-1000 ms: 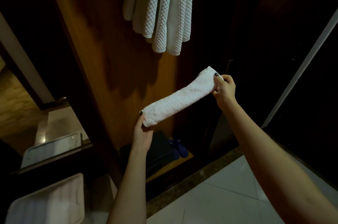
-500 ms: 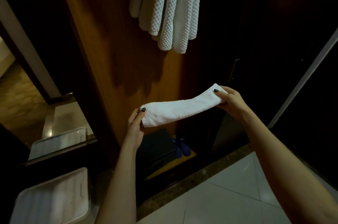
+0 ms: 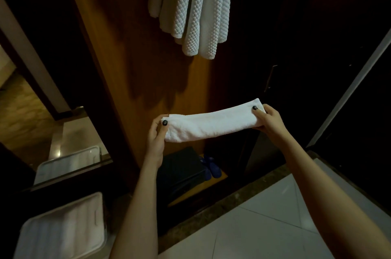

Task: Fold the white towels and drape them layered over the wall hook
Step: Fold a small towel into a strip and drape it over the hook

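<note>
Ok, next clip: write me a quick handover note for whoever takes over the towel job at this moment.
Left hand pinches the left end of the folded towel; right hand pinches its right end.
The towel is held level in the air, below the hung towels on the wood panel.
Done: towel folded into a long strip; others already hang.
Left: lift it and drape it over those. Hook out of view.
</note>
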